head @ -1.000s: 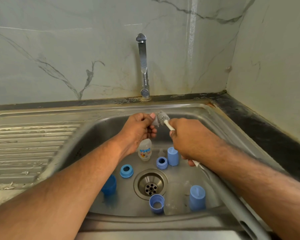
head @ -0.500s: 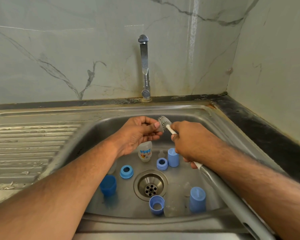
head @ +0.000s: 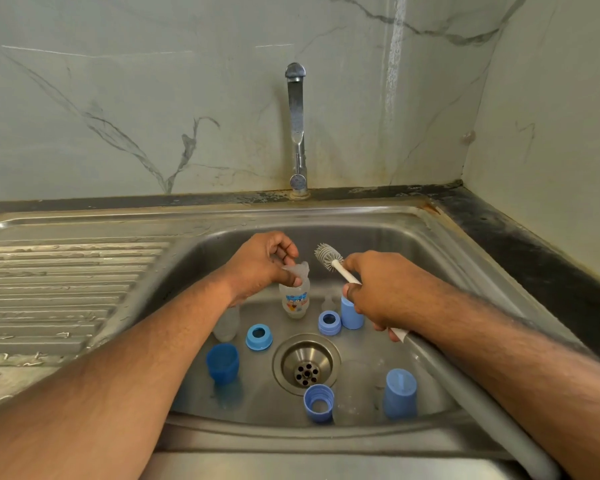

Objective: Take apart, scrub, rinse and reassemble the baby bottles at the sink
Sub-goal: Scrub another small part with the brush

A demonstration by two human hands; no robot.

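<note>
My left hand pinches a clear silicone teat over the back of the sink basin. My right hand grips the white handle of a small grey-bristled brush, whose head points up and left, a short gap from the teat. A clear bottle with a cartoon print stands right below the teat. Another clear bottle stands partly behind my left forearm. Blue rings and blue caps lie round the drain.
The tap stands at the back against the marble wall, no water running. A ribbed draining board lies on the left. A dark counter runs along the right. A clear bottle lies near the front rim, hard to make out.
The brush head and the teat have come apart. My left hand has lowered with the teat toward the printed bottle, and my right hand has drawn the brush slightly to the right.
</note>
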